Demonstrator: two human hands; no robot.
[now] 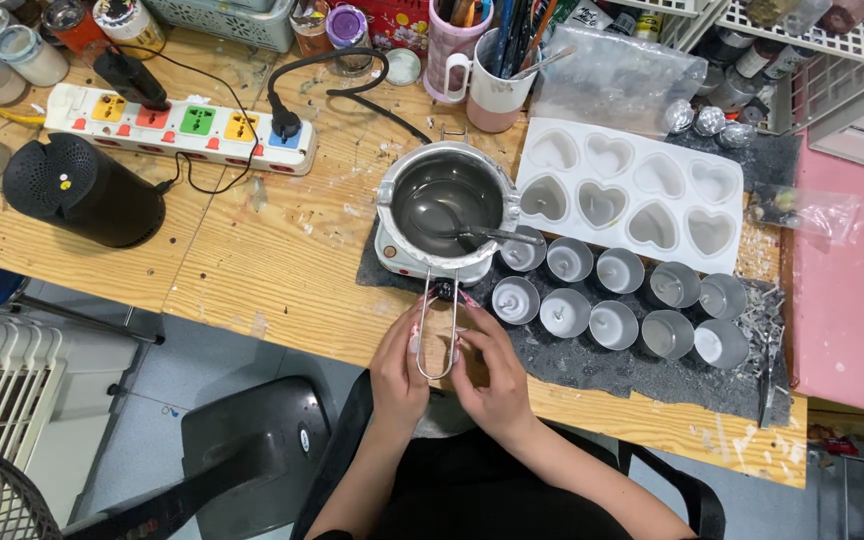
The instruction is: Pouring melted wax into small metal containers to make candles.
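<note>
Head view, wooden workbench (pixel 252 250). Small round metal melting pot (pixel 449 195) with grey liquid inside sits on a white hot plate (pixel 399 262), on a dark grey mat (pixel 592 365); a metal spoon (pixel 472 234) rests in the pot, handle out over the right rim. The pot's long wire loop handle (pixel 437 325) runs toward the person, over the bench edge. Left hand (pixel 399 368) lies against the left side of the loop, fingers loosely curled, fingertips touching the wire; a full grip cannot be told. Right hand (pixel 492 375) sits at the right side of the loop, fingers half bent, thumb near the loop's end, touching rather than clamping. Just right of the pot: white heart-shaped silicone mould tray (pixel 632 190), and below it two rows of small round metal cups (pixel 617 300) on the mat. Left of the pot: white power strip with coloured sockets (pixel 177 125) and a black cylindrical speaker (pixel 82 190).
</note>
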